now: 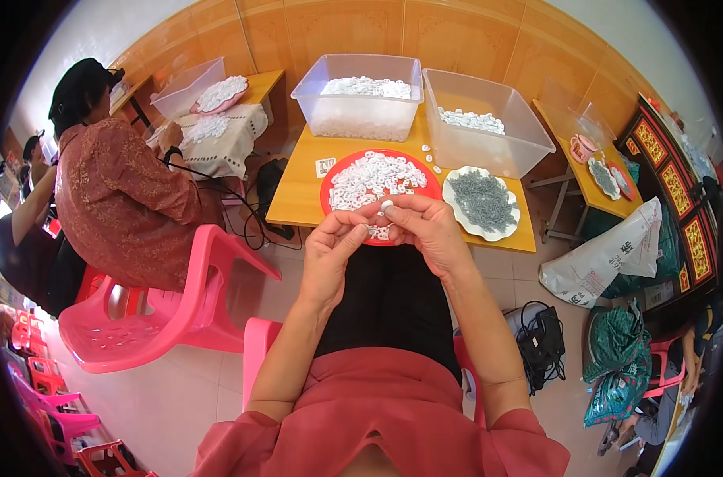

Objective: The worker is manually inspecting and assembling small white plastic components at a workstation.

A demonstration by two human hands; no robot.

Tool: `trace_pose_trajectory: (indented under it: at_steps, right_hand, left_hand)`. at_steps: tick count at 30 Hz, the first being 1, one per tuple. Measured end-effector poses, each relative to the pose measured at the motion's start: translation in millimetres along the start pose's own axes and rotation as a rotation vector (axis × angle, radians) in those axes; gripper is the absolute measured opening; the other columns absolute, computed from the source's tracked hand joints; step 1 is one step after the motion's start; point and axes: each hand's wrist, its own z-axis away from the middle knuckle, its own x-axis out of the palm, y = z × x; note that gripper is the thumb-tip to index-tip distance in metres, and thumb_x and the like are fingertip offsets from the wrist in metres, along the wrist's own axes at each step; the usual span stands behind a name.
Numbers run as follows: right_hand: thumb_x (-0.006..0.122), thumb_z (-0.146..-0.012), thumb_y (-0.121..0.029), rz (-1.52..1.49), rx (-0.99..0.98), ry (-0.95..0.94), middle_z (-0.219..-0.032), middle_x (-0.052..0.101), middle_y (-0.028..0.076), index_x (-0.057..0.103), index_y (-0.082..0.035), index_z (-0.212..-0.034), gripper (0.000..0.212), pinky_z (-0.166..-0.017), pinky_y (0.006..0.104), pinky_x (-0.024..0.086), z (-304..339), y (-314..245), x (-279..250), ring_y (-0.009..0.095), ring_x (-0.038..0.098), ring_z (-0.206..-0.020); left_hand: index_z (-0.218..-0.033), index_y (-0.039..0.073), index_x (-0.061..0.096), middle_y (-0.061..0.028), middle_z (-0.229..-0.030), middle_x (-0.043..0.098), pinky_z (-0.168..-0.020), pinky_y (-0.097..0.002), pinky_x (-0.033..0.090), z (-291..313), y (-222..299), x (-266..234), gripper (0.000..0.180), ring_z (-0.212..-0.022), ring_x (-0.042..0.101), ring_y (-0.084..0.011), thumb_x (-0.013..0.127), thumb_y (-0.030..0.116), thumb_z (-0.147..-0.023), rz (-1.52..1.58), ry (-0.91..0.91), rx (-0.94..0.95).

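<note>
My right hand [431, 230] pinches a small white plastic piece [387, 206] between thumb and fingers. Close beside it, my left hand [336, 243] has thumb and fingertips pressed together; anything in them is too small to make out. Both hands are over the near edge of a red plate [327, 191] heaped with small white plastic pieces [377, 176]. Just right of that plate, a white scalloped dish [450, 193] holds a pile of small grey parts [485, 203].
Behind the plates, two clear plastic bins [361, 119] [528, 143] with white pieces stand on the wooden table [298, 199]. A co-worker [123, 191] sits at the left by a pink chair [163, 326]. A white sack [600, 258] and a black bag [542, 338] lie to the right.
</note>
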Motion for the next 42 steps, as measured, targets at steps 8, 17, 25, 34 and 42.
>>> trace_pose_trajectory:
  at_steps: [8,17,25,34,42]
  right_hand:
    - [0.067,-0.102,-0.016,-0.096,0.024,-0.036,-0.107,0.075,0.01,0.069,0.002,-0.126,0.03,-0.082,0.0284,0.061,3.1,-4.3,1.3,0.013,0.072,-0.087]
    - [0.071,-0.099,-0.011,-0.169,0.055,0.047,-0.099,0.074,0.007,0.068,0.002,-0.127,0.031,-0.071,0.0243,0.058,8.8,-15.9,12.8,0.012,0.071,-0.084]
    - [0.075,-0.094,-0.01,-0.15,0.057,0.059,-0.083,0.069,0.001,0.073,0.001,-0.114,0.023,-0.05,0.0196,0.036,3.9,-1.8,5.1,0.004,0.056,-0.062]
    - [0.075,-0.093,-0.009,0.017,-0.003,-0.014,-0.082,0.07,0.002,0.075,0.0,-0.111,0.02,-0.052,0.0189,0.037,7.4,-11.7,5.6,0.004,0.054,-0.061]
    - [0.076,-0.093,-0.009,-0.067,-0.035,0.005,-0.094,0.074,0.003,0.074,0.001,-0.116,0.026,-0.06,0.0189,0.043,7.5,-11.9,5.5,0.004,0.056,-0.069]
  left_hand:
    - [-0.111,0.002,0.066,-0.0175,-0.133,0.069,-0.106,-0.0302,0.048,0.9,2.3,4.1,0.01,-0.117,0.066,-0.0164,0.065,0.005,-0.101,0.025,0.006,0.017]
    - [-0.111,0.004,0.064,-0.0114,-0.118,0.073,-0.092,-0.0277,0.055,5.0,1.1,0.9,0.011,-0.102,0.069,-0.0137,0.064,0.012,-0.104,0.067,0.086,-0.004]
    - [-0.11,0.004,0.063,-0.0108,-0.113,0.073,-0.091,-0.0281,0.057,5.5,-1.3,8.7,0.008,-0.103,0.071,-0.017,0.063,0.009,-0.104,0.071,0.032,-0.127]
    - [-0.111,0.003,0.064,-0.008,-0.107,0.073,-0.091,-0.0269,0.058,4.4,-1.5,3.5,0.01,-0.101,0.072,-0.0166,0.064,0.009,-0.104,0.066,0.073,-0.079]
    - [-0.112,0.002,0.066,-0.0068,-0.101,0.073,-0.081,-0.0245,0.06,3.3,3.1,13.2,0.012,-0.09,0.074,-0.0146,0.068,0.006,-0.101,0.058,0.16,-0.043]
